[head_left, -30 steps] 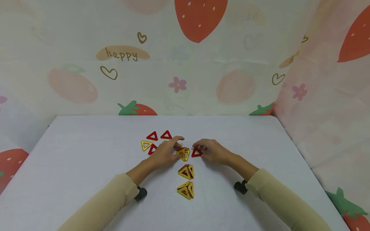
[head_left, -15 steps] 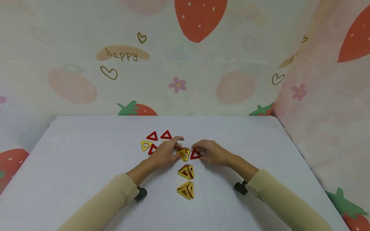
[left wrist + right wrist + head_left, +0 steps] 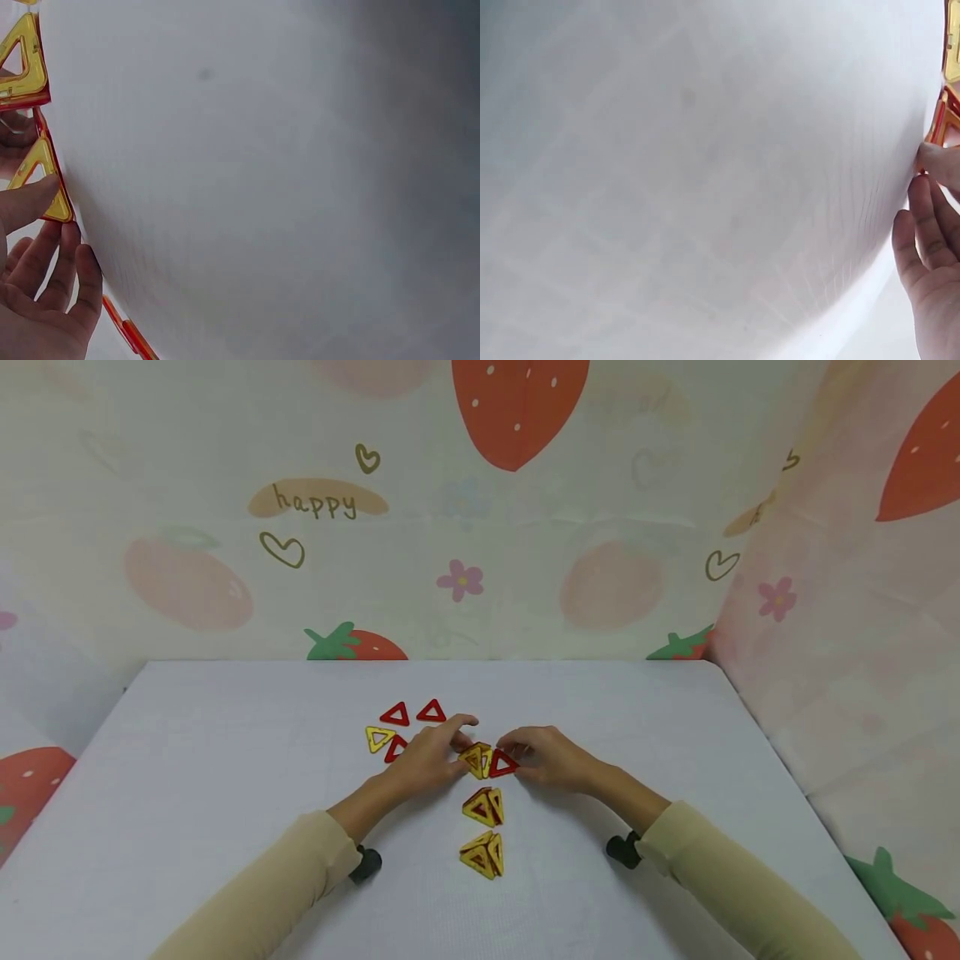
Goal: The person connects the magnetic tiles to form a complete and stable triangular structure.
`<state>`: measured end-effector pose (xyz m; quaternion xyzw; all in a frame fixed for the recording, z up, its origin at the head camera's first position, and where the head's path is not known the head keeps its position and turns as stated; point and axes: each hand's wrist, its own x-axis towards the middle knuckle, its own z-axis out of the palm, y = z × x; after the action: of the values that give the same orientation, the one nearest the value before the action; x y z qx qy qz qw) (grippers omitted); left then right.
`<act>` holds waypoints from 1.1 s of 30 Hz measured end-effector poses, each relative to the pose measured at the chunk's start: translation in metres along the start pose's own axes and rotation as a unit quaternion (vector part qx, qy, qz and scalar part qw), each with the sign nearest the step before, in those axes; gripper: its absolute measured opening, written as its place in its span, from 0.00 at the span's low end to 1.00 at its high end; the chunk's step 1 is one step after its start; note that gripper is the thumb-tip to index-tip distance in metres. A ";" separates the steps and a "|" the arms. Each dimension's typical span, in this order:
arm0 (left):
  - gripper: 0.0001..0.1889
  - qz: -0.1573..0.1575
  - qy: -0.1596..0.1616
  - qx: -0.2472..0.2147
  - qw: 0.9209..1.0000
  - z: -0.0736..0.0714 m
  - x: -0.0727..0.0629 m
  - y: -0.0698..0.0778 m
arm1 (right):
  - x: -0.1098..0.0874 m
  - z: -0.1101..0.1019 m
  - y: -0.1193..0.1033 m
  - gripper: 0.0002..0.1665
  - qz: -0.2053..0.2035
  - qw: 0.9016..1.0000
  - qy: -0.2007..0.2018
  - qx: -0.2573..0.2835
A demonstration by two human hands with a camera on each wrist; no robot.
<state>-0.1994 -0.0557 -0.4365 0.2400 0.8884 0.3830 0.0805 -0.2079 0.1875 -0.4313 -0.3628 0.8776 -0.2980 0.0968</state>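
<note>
My left hand holds a small pyramid of yellow and red triangular magnetic tiles between thumb and fingers, its thumb lying on a yellow face in the left wrist view. From the other side, my right hand pinches a red triangular magnetic tile by its right corner. That tile's left edge is right at the pyramid's right side in the head view. Toward the person, two similar yellow-and-red pyramids stand in a line: a middle pyramid and a near pyramid.
Beyond the left hand lie loose tiles on the white table: a red tile, another red tile, a yellow tile and a third red tile, partly behind the hand. A strawberry-print cloth hangs behind the table.
My right hand has slid slightly left with the red tile, bringing it up against the pyramid's side and turning it a little. The left hand and its pyramid have stayed put.
</note>
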 end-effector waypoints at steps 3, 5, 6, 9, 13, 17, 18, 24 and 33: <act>0.32 -0.001 -0.001 -0.001 1.000 0.000 0.000 0.000 | 0.000 0.000 -0.001 0.23 -0.003 1.000 0.005 0.000; 0.32 0.000 0.000 -0.001 1.000 0.000 0.000 0.000 | 0.001 0.001 -0.002 0.23 -0.004 1.000 0.007 -0.002; 0.32 0.000 0.000 -0.001 1.000 0.000 0.000 0.000 | 0.001 0.001 -0.002 0.22 -0.003 1.000 0.007 -0.003; 0.32 0.000 0.000 -0.001 1.000 0.000 0.000 0.000 | 0.002 0.001 -0.003 0.23 -0.004 1.000 0.009 -0.005; 0.32 -0.001 -0.001 0.000 1.000 0.000 0.000 0.001 | 0.002 0.001 -0.004 0.23 -0.013 1.000 0.016 -0.012; 0.32 0.002 -0.001 0.003 1.000 0.000 0.000 0.002 | 0.002 0.001 -0.004 0.22 -0.020 0.999 0.025 -0.018; 0.32 0.002 0.000 0.004 1.000 0.000 0.000 0.001 | 0.002 0.001 -0.005 0.22 -0.020 0.999 0.026 -0.018; 0.32 0.003 -0.001 0.007 1.000 0.001 0.001 0.000 | 0.003 -0.002 -0.007 0.21 -0.010 0.999 0.031 -0.008; 0.32 0.002 0.001 0.002 1.000 0.000 0.001 0.001 | 0.005 -0.006 -0.010 0.21 0.002 0.999 0.035 0.006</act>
<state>-0.1995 -0.0548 -0.4364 0.2419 0.8886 0.3818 0.0787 -0.2077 0.1811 -0.4199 -0.3503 0.8792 -0.3155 0.0690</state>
